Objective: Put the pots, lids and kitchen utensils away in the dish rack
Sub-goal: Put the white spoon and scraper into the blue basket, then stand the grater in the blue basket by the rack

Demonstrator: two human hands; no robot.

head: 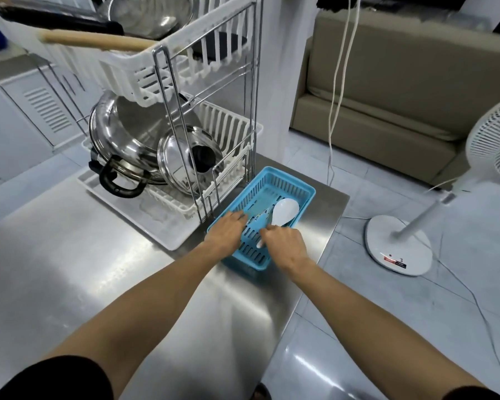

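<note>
While both hands are seen reaching into the basket, details are logged as follows:

Writing: a red-and-dark label is seen on the fan base (399,245); the text is too small to be read, only a "3"-like mark is made out.

Right hand (286,243): fingers are curled closed around the handle of the white rice spoon (283,212); the bowl of the spoon is pointed toward 1 o'clock from the hand.

Left hand (225,232): laid flat, fingers together, resting on the rim of the blue basket (296,181) at its 9 o'clock edge; nothing is gripped as far as can be told.

Blue basket: set on the steel counter (98,278), just beside the dish rack (168,111) at the rack's 4 o'clock.

Rack, lower tier: a large steel pot (122,134) is stored tilted on its side, a steel lid (182,160) with black knob leaned against it.

Rack, upper tier: a wooden handle (93,40) and a black handle (58,20) are seen projecting toward 9 o'clock; a steel bowl is partly visible.
</note>
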